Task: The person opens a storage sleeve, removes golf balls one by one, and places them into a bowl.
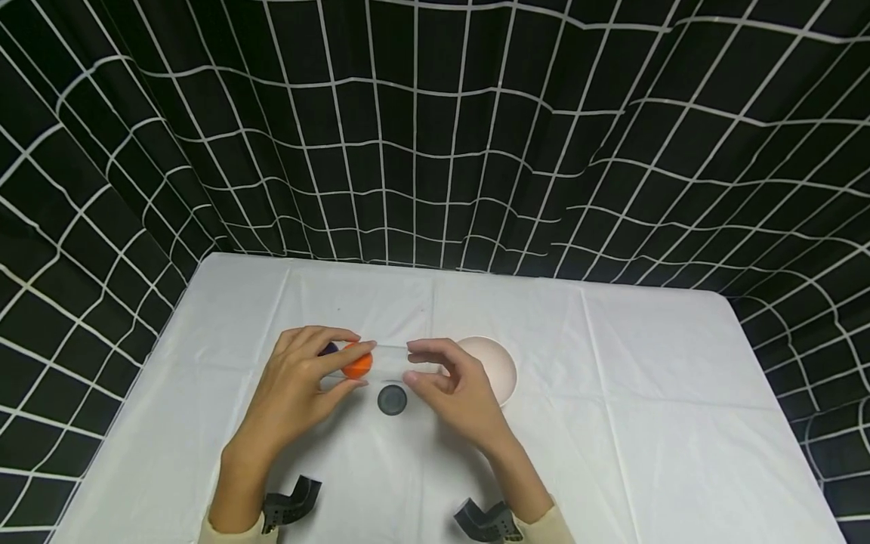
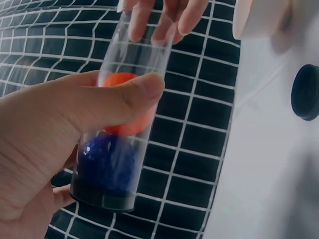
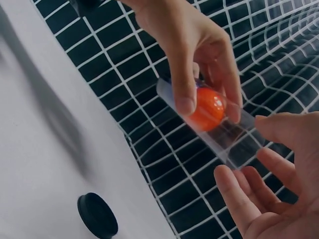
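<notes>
My left hand grips a clear plastic tube, thumb on one side and fingers on the other. An orange ball sits inside the tube, against a dark blue ball near the end closed by a dark cap. At the tube's other end, my right hand holds the rim between thumb and fingertips; no cap shows there. In the head view the tube lies sideways above the table, and the left fingers partly hide the blue ball.
A loose dark round cap lies on the white cloth just in front of the tube. Partly behind my right hand stands a pale pink bowl. The white-covered table is bordered by black curtains with white grid lines.
</notes>
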`<state>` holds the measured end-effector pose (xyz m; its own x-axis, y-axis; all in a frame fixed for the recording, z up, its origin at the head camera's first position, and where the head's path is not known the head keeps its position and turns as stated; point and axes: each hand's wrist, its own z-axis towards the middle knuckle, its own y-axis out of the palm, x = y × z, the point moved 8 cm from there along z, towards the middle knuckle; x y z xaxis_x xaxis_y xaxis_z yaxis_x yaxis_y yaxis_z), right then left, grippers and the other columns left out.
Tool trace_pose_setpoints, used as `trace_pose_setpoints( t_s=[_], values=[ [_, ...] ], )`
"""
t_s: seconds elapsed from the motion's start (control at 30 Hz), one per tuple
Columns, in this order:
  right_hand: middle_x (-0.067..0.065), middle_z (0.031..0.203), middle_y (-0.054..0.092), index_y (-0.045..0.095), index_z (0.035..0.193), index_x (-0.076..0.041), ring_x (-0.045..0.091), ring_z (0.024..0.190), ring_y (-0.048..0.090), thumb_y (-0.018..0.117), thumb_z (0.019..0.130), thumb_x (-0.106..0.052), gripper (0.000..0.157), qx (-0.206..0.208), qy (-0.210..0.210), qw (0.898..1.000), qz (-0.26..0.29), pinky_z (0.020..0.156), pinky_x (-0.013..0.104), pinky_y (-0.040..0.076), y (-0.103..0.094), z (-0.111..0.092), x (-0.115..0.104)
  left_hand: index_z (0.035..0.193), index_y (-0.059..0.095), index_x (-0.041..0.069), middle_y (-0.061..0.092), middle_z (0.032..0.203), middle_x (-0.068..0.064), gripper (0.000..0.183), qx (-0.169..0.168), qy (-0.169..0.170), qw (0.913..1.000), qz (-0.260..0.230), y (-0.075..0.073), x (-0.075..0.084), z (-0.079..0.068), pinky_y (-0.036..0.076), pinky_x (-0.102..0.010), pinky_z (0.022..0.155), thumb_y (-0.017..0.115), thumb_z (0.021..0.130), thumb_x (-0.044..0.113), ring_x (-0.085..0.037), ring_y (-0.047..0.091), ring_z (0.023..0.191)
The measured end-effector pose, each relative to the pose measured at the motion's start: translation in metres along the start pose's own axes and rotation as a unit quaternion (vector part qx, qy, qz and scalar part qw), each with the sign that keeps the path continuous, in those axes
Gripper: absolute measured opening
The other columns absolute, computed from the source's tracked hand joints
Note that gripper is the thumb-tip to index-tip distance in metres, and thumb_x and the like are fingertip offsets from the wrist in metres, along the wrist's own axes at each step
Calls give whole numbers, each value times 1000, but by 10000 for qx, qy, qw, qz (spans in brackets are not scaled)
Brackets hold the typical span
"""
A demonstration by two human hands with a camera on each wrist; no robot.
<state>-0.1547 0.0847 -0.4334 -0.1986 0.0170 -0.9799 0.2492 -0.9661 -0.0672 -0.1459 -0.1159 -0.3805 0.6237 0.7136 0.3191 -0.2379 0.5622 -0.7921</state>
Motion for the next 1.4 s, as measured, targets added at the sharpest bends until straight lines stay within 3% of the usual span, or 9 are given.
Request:
trace_pose_setpoints(
  t_s=[0.27,0.33,0.57,0.8,1.03,1.23,1.4],
  values=[
    [23,134,67,64,134,1,4,113,72,75,95,-1,40,101,214,9997,87,96,22,61,4,2,7,122,80,25,76,117,-2,51,193,126,9995,237,-8,3,1,44,-47,104,96,75,17,-24,68,112],
    [24,134,67,64,133,1,8,114,72,75,95,-1,40,118,253,9996,110,96,21,61,5,3,7,122,80,25,76,117,-2,51,227,142,9993,253,-9,4,1,44,-47,104,96,75,17,-25,68,112],
    [25,133,67,62,135,2,40,117,71,75,95,-3,43,118,400,9990,166,94,21,61,7,1,8,123,80,25,77,118,-4,49,176,87,9994,290,-10,3,1,45,-47,104,96,76,22,-26,68,114],
    [20,133,68,61,139,-3,22,105,80,74,97,-6,44,-67,538,9983,231,90,23,63,9,1,8,125,80,26,78,122,-2,50,124,-14,9997,187,-10,2,1,45,-47,106,95,77,24,-24,68,116],
    [18,133,69,64,138,-7,25,101,80,75,97,-10,43,-18,610,9981,17,88,23,63,5,0,7,125,80,26,78,122,-1,49,129,-79,9999,47,-9,-1,0,46,-48,106,94,79,29,-25,68,116],
    [25,131,68,64,136,-2,11,100,78,74,96,-3,42,21,347,9992,210,89,22,63,-3,0,-1,127,79,26,77,124,0,49,44,-218,9997,-125,-7,-4,-1,49,-48,105,93,81,30,-25,68,117],
    [22,133,67,65,136,-2,9,104,76,75,95,-3,42,199,391,9989,182,91,22,63,-13,0,1,128,78,27,77,124,2,50,3,-328,9986,-407,-3,-9,-2,51,-45,103,93,81,29,-22,68,116]
  ],
)
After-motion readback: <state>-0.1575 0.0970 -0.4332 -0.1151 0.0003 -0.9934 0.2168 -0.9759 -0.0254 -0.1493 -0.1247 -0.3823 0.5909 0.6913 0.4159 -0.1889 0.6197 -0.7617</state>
